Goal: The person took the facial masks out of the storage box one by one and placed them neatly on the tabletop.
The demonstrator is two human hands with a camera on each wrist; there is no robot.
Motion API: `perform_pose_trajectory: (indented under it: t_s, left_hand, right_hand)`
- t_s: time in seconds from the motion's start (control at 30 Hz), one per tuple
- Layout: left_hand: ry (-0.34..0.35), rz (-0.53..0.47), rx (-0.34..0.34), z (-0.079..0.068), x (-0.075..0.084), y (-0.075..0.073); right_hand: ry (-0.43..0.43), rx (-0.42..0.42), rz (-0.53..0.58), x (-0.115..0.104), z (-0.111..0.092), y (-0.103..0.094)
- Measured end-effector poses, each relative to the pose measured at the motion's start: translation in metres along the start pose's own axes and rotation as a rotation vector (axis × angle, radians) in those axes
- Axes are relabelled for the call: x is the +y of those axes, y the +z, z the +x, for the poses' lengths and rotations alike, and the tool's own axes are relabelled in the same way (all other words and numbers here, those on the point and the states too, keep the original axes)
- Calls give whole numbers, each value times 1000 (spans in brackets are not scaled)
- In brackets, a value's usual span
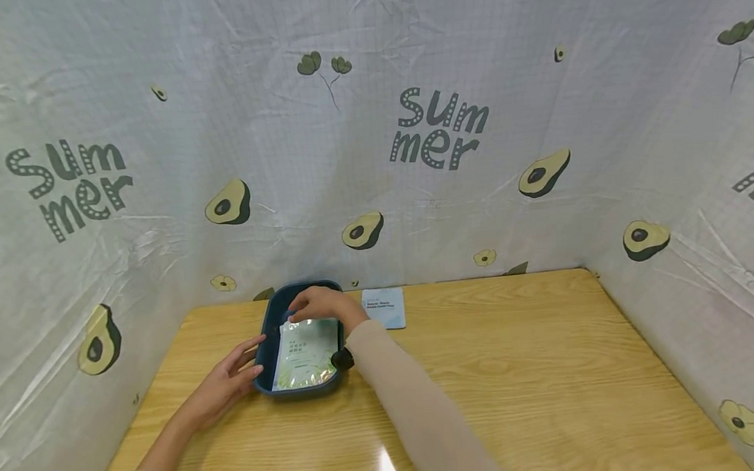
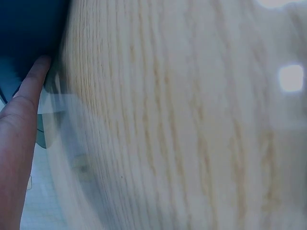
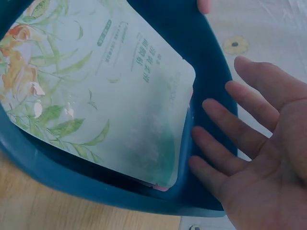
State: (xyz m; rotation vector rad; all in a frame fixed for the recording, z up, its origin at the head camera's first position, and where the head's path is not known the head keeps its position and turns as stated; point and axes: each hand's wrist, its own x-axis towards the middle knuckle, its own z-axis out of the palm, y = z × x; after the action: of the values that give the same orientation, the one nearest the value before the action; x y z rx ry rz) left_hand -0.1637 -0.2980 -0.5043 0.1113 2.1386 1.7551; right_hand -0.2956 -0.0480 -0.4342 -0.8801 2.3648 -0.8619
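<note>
A dark blue plastic basin (image 1: 303, 392) sits on the table's left part. Inside it lies a flat, pale packet (image 1: 305, 356) with green print and leaf drawings, its shiny front facing up. My left hand (image 1: 226, 383) touches the basin's left side with fingers spread. Over the far end of the basin is my right hand (image 1: 320, 303), near the packet's top edge. In the right wrist view, that hand (image 3: 268, 143) has its fingers extended and apart, with nothing between them. A sliver of pink shows beneath the packet's corner (image 3: 160, 188).
A small white and light blue packet (image 1: 385, 317) with dark lettering lies right of the basin, by the back edge of the wooden table (image 1: 512, 369). A printed white sheet (image 1: 451, 212) hangs behind and at both sides.
</note>
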Motion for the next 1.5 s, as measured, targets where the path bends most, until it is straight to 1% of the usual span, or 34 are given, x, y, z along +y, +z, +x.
perform_pose_trajectory:
  t_s: [0.2,0.3,0.4,0.5,0.6,0.7,0.8,0.87,0.93,1.03,1.1,1.2,1.37,1.5]
  left_hand:
    - [7,-1,-9,1,-4,0]
    - [5,-7,-11,2,-4,0]
    - [4,-17,-9,2,-4,1]
    - [8,-18,-8,3,-3,1]
    - [14,-17,-13,4,-3,2]
    - [12,-21,-12,3,-6,3]
    - [6,-18,-7,2,-8,3]
    - [8,-15,-6,1,-8,2]
    - [16,-17,-14,2,-8,1]
    - [25,-25,-19,3,-7,-1]
    - [28,-30,-23,3,-7,-2]
    - [39,-36,-36,3,-6,-2]
    - [85,-86,-78,2,-5,-3]
    - [97,-105,-93,2,-3,-4]
  right_hand:
    - [40,-33,-80,1,5,7]
    - [44,-35,-99,3,6,9]
    - [29,-27,-110,6,8,9]
    - [1,-43,-123,9,8,7]
    - [-17,-82,-141,13,6,6]
    - [-34,-124,-119,15,4,5]
    - [-81,-175,-110,15,5,5]
    - [-122,-207,-155,16,7,4]
    - [-161,-210,-198,17,8,3]
    - [-198,-175,-233,18,10,-1]
    - [-217,-146,-221,19,9,-4]
    - [-225,-134,-184,20,6,-7]
    - [-239,-149,-106,22,-1,-12]
    - [-268,-178,-58,23,-4,-12]
